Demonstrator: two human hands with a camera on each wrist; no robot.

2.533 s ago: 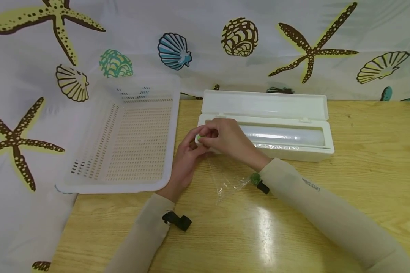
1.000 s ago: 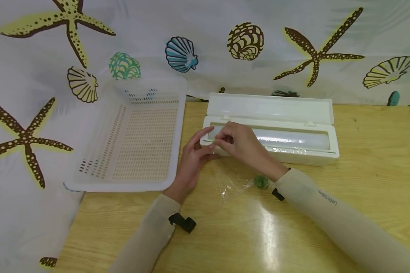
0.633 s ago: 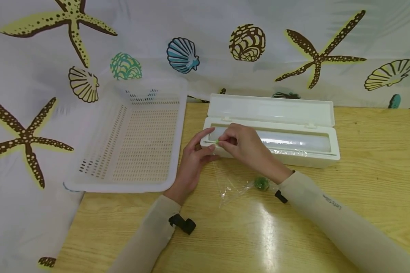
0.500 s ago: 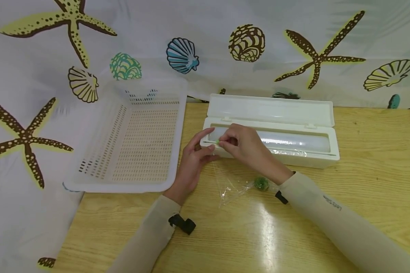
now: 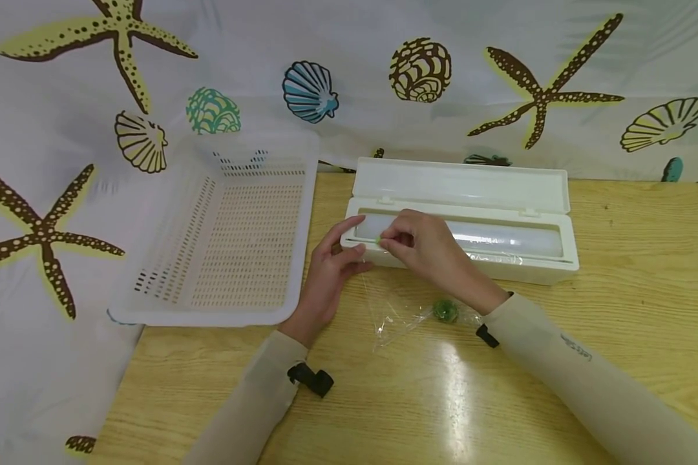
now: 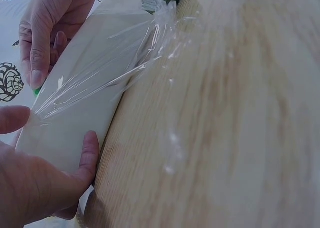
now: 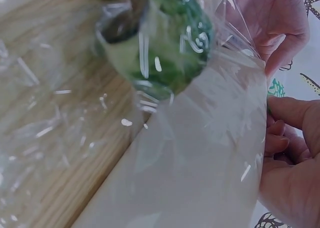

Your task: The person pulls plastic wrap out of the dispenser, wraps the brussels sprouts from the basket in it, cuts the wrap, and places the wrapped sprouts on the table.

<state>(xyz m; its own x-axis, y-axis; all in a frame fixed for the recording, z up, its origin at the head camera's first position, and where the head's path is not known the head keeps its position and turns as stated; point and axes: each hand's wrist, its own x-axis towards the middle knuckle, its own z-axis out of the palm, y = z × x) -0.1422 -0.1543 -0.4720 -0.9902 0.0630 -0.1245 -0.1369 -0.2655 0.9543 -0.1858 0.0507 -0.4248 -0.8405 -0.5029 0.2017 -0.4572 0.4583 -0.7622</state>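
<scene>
A white cling film box (image 5: 543, 274) stands with its lid raised, a roll of cling film (image 5: 500, 240) inside. My left hand (image 5: 324, 284) grips the box's left end, the thumb against the film at the front edge. My right hand (image 5: 429, 250) pinches a small green slide cutter (image 5: 378, 239) on the box's front edge, just right of the left fingers. Clear cling film (image 5: 391, 323) hangs over the front onto the table. Near the right wrist, a round green bundle (image 7: 175, 48), apparently a vegetable, is wrapped in the film.
A white plastic basket (image 5: 293, 284) with perforated walls stands left of the box, close to the left forearm. Behind the wooden table (image 5: 384, 407) hangs a white cloth (image 5: 360, 39) printed with shells and starfish.
My right hand has slid rightward along the box's front edge with the green slide cutter, away from the left end. My left hand still holds the box's end. The head view has shifted slightly.
</scene>
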